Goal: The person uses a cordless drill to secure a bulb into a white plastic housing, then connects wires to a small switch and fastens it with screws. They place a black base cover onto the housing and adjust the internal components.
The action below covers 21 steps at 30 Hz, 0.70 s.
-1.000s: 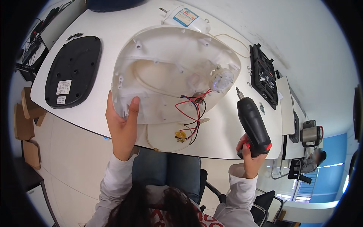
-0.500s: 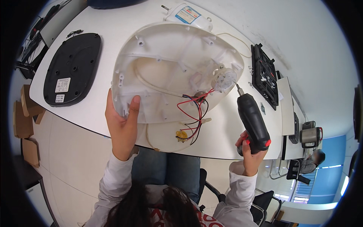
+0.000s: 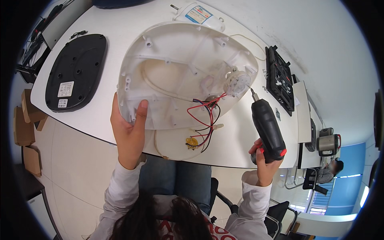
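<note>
My left hand [image 3: 131,130] grips the near left edge of a white plastic housing [image 3: 168,76], thumb on its inside wall. The housing's hollow side faces me, with screw posts and ribs showing. A round whitish gear-like unit [image 3: 237,83] sits in its right end. Red and black wires [image 3: 210,116] run from beside that unit down to a small yellow round part [image 3: 192,143]. My right hand [image 3: 266,164] is wrapped round the handle of a black electric screwdriver [image 3: 267,128]. Its bit tip is at the right side of the round unit; whether they touch I cannot tell.
A black oval base [image 3: 76,74] with labels lies at the table's left. Behind the housing is a white cylindrical part [image 3: 200,17] with a shaft. An open black tool case [image 3: 280,78] stands at the right, small screws near it. Another person [image 3: 330,172] sits far right.
Hardly anything differs. The screwdriver's bit has shifted very slightly to the right, and both hands keep their holds.
</note>
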Each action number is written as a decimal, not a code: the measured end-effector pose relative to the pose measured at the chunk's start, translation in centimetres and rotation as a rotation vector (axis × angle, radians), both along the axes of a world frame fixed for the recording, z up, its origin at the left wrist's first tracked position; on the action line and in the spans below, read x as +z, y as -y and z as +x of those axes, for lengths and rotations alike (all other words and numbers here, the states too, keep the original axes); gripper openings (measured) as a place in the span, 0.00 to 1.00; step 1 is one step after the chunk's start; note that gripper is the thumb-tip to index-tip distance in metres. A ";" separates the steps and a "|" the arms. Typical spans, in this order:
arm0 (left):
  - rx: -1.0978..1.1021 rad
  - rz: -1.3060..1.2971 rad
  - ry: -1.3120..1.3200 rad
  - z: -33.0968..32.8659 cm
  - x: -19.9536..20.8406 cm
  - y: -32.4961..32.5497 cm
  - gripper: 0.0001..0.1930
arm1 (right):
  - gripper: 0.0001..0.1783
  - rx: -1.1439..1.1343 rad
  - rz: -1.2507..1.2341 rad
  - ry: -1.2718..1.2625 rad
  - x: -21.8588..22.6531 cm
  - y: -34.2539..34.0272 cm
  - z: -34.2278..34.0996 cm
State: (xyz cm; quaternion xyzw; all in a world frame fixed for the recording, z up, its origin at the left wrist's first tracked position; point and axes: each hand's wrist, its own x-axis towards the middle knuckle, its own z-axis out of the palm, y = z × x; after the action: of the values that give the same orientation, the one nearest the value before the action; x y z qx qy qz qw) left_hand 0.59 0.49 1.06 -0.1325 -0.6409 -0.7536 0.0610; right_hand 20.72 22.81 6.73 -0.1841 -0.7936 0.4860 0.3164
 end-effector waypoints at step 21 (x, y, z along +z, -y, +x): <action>0.001 -0.016 -0.018 -0.1 0.1 0.0 0.20 | 0.16 0.012 0.008 0.027 -0.2 -0.4 0.1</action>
State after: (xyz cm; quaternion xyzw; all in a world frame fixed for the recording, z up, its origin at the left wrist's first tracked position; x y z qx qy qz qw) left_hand 0.50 0.46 1.11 -0.1396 -0.6466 -0.7471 0.0662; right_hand 20.87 23.17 6.51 -0.1846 -0.8008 0.4821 0.3037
